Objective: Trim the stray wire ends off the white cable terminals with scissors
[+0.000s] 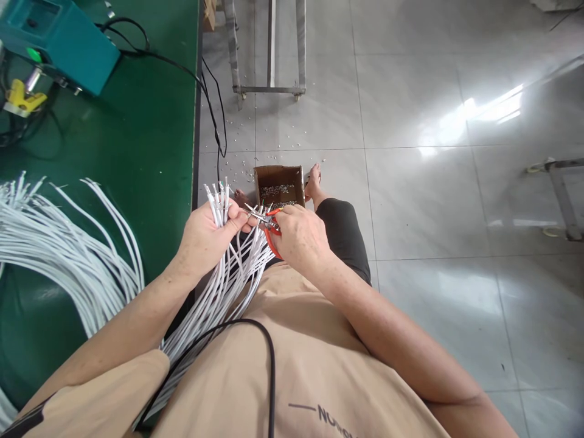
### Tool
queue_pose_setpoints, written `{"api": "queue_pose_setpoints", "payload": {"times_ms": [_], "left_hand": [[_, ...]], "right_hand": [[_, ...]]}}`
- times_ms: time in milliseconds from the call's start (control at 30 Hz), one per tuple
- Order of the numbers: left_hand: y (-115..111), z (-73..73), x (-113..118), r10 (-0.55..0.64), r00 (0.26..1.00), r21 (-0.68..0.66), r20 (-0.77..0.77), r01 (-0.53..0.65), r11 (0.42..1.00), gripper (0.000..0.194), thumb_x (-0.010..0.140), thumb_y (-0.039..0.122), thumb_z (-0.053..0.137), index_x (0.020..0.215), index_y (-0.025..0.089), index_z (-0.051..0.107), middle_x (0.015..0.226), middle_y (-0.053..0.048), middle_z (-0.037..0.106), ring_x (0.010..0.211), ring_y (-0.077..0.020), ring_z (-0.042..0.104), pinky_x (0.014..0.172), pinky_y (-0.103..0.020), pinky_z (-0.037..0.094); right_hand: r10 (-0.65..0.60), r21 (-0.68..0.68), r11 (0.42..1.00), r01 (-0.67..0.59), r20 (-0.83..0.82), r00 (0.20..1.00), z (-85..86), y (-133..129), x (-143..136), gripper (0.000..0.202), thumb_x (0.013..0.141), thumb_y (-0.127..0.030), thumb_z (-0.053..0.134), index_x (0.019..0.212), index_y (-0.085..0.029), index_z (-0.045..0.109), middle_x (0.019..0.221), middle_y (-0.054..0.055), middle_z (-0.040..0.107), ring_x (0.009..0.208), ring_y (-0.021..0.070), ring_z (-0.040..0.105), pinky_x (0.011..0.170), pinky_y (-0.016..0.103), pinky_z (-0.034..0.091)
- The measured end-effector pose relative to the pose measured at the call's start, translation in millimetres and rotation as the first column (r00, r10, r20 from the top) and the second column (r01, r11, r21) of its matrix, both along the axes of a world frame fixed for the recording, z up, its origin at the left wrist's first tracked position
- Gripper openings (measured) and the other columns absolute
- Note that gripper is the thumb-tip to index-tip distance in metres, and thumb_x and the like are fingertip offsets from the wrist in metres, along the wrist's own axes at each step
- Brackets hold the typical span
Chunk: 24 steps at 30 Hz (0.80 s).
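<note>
My left hand [207, 234] is closed round the ends of several white cables [220, 210], their tips standing up past the fingers. Thumb and forefinger pinch one cable end at the jaws of a pair of red-handled cutting pliers [272, 226]. Those pliers sit in my right hand [301, 237], which is closed on the handles with the jaws pointing left. From between the hands, a long bundle of white cables [228, 286] runs down across my lap. Whether the jaws touch the cable I cannot tell.
An open cardboard box [279, 182] with small clippings stands on the floor between my feet; scraps lie around it. On the green table [159, 121] are more white cables [73, 255] and a teal machine [64, 45]. A metal frame [269, 90] stands ahead.
</note>
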State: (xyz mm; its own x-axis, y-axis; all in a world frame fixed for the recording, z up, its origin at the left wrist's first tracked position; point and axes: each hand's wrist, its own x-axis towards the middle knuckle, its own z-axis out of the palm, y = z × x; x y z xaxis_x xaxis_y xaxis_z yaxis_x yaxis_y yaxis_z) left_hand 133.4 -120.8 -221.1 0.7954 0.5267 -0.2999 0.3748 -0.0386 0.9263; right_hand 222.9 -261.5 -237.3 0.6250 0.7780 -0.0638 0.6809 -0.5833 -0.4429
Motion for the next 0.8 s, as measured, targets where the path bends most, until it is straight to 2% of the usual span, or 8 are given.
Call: {"api": "queue_pose_setpoints", "payload": {"times_ms": [67,133,200,300,467,567,700,800], "left_hand": [[0,-1.0,0,0.007,1.000,-0.065,0.025,-0.005,0.998,0.022,0.077,0.023,0.065,0.071,0.019,0.044,0.072,0.000,0.063,0.074,-0.0140,0.066,0.069,-0.024,0.051],[-1,-1.1,0,0.012,0.999,-0.135,0.048,-0.005,0.991,0.024,0.076,0.023,0.065,0.071,0.019,0.043,0.072,0.000,0.063,0.072,-0.0127,0.065,0.068,-0.024,0.051],[-1,-0.7,0,0.009,0.998,-0.183,0.054,0.001,0.983,0.025,0.076,0.023,0.066,0.070,0.019,0.042,0.073,-0.001,0.065,0.070,-0.0123,0.064,0.068,-0.024,0.050],[-2,-0.9,0,0.012,0.999,-0.189,0.043,-0.004,0.982,0.024,0.074,0.023,0.066,0.071,0.020,0.042,0.072,0.000,0.064,0.067,-0.0127,0.062,0.067,-0.025,0.050],[-3,-2.2,0,-0.003,1.000,-0.136,0.013,0.004,0.991,0.021,0.074,0.023,0.064,0.072,0.020,0.043,0.071,0.001,0.063,0.064,-0.0127,0.061,0.065,-0.026,0.050],[-4,1.5,0,-0.022,1.000,-0.027,-0.011,0.022,0.999,0.021,0.074,0.024,0.065,0.072,0.020,0.044,0.069,0.002,0.061,0.067,-0.0132,0.062,0.068,-0.026,0.049],[-5,9.3,0,-0.030,0.989,0.229,-0.148,0.064,0.971,0.022,0.069,0.029,0.071,0.073,0.019,0.051,0.074,0.002,0.066,0.072,-0.0141,0.060,0.072,-0.026,0.046],[-3,9.1,0,-0.018,0.986,0.247,-0.168,0.059,0.967,0.024,0.067,0.032,0.073,0.073,0.019,0.053,0.076,0.001,0.067,0.073,-0.0156,0.061,0.071,-0.027,0.046]], "right_hand": [[-0.009,0.034,0.999,0.012,-0.100,0.995,-0.5,0,3,0.023,0.082,-0.030,0.053,0.068,-0.015,0.062,0.071,0.005,0.061,0.065,0.0136,0.050,0.056,0.028,0.029],[-0.074,0.089,0.991,0.104,-0.285,0.956,0.6,0,6,0.022,0.079,-0.030,0.056,0.065,-0.014,0.060,0.069,0.003,0.059,0.060,0.0112,0.046,0.054,0.026,0.029],[-0.120,0.176,0.952,0.249,-0.534,0.837,3.5,2,10,0.020,0.078,-0.032,0.056,0.070,-0.015,0.062,0.069,0.001,0.060,0.059,0.0096,0.045,0.054,0.023,0.033],[-0.033,0.291,0.859,0.421,-0.790,0.612,9.6,6,13,0.020,0.077,-0.033,0.057,0.083,-0.016,0.066,0.072,-0.001,0.062,0.060,0.0089,0.049,0.056,0.021,0.039],[0.000,0.286,0.816,0.503,-0.870,0.494,14.0,9,11,0.018,0.073,-0.032,0.061,0.080,-0.015,0.066,0.069,0.000,0.062,0.056,0.0086,0.050,0.052,0.021,0.038],[-0.021,0.280,0.805,0.523,-0.868,0.497,10.5,11,5,0.018,0.073,-0.031,0.060,0.079,-0.016,0.065,0.067,-0.001,0.061,0.055,0.0079,0.047,0.052,0.021,0.037],[-0.084,0.282,0.777,0.563,-0.839,0.537,7.8,15,-4,0.015,0.068,-0.029,0.063,0.075,-0.016,0.064,0.066,-0.003,0.057,0.059,0.0083,0.047,0.056,0.021,0.038],[-0.036,0.287,0.764,0.578,-0.876,0.481,12.2,16,-3,0.015,0.072,-0.028,0.059,0.077,-0.016,0.066,0.067,-0.002,0.058,0.063,0.0090,0.049,0.060,0.021,0.041]]}}
